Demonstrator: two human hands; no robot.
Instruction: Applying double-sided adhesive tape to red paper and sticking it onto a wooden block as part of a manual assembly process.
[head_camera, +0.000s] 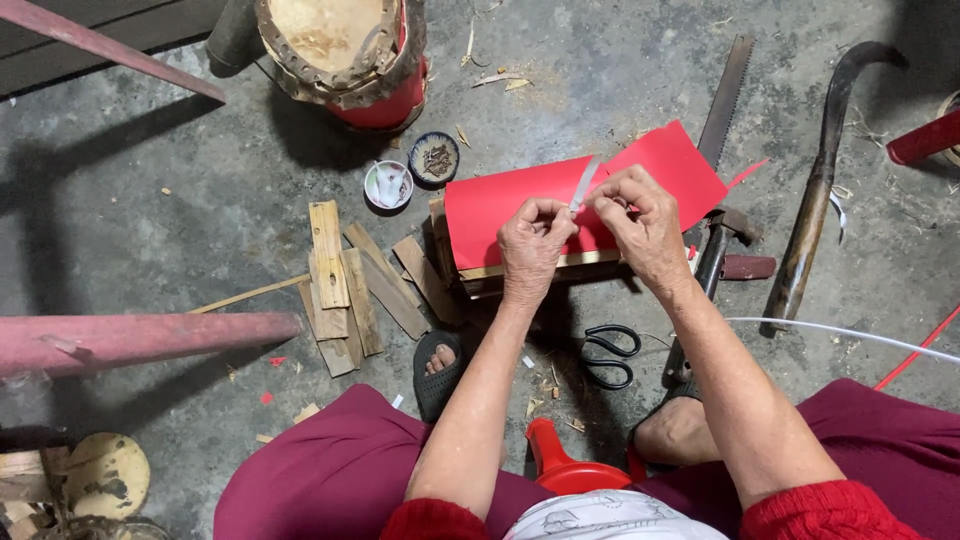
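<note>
While both hands pinch the thin pale strip (582, 186) between thumb and fingertips, the left hand (532, 243) low on it and the right hand (640, 222) just beside, each closed tight, the strip could tear or slip if the pull goes uneven. Under the hands lies the red paper (500, 205) on a wooden block (560, 270). Scissors (608, 355) sit nearer the knees, a hammer (722, 245) and saw (728, 95) beyond the right hand, wood slats (345, 290) off to the left; nothing blocks the hands.

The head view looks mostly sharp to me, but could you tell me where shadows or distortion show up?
Head view: soft, even light without glare; the left hand and right hand are sharp; dark shadows lie on the concrete floor at left; wide-angle stretch shows at the frame's edges.
</note>
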